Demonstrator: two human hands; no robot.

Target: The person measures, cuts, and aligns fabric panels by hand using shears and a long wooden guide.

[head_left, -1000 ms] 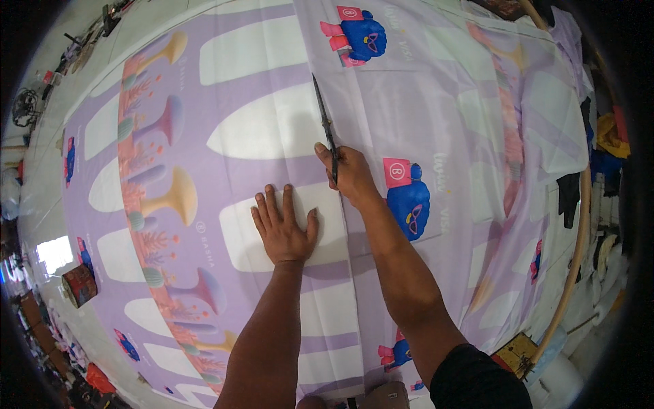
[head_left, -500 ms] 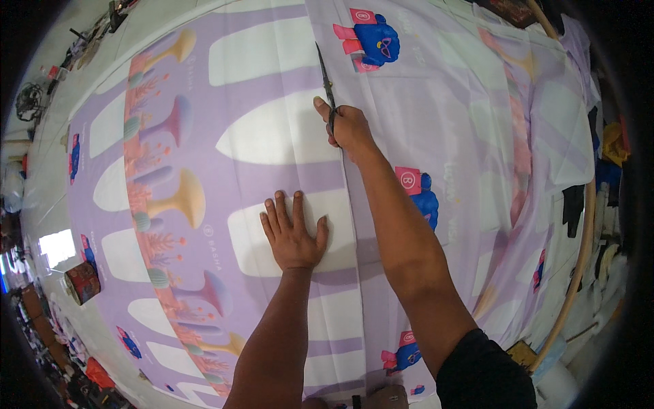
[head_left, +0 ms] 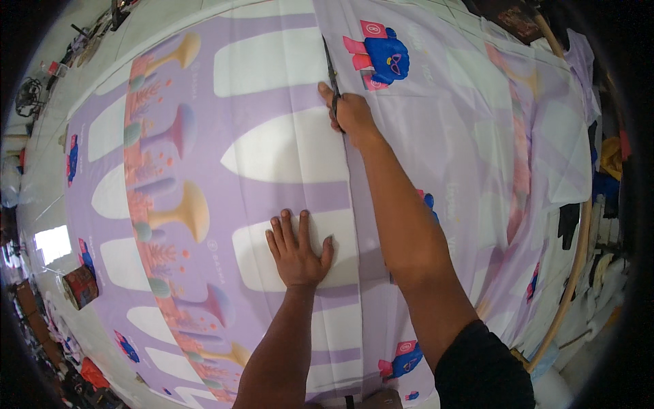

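A large sheet of lilac printed fabric [head_left: 204,88] lies spread over the tiled floor, patterned with white arches, coral shapes and blue cartoon figures. My right hand [head_left: 353,117] grips black scissors [head_left: 332,71] by the handles, the blades pointing away from me along a lengthwise line in the fabric. From the scissors back toward me, a cut edge runs down the middle. The left hand [head_left: 298,255] rests flat on a white shape of the fabric, left of that edge, fingers spread. My right palm hides part of the scissor handles.
At the right, a curved wooden rail [head_left: 579,273] borders the fabric, with bunched cloth nearby. A dark patterned box [head_left: 82,286] stands by the left edge. Cables [head_left: 29,99] and other clutter line the far left, and an orange item [head_left: 94,373] lies at the lower left.
My right hand and the scissors have advanced a little farther along the fabric. The whole view has shifted slightly, while my left hand stays flat on the same white shape.
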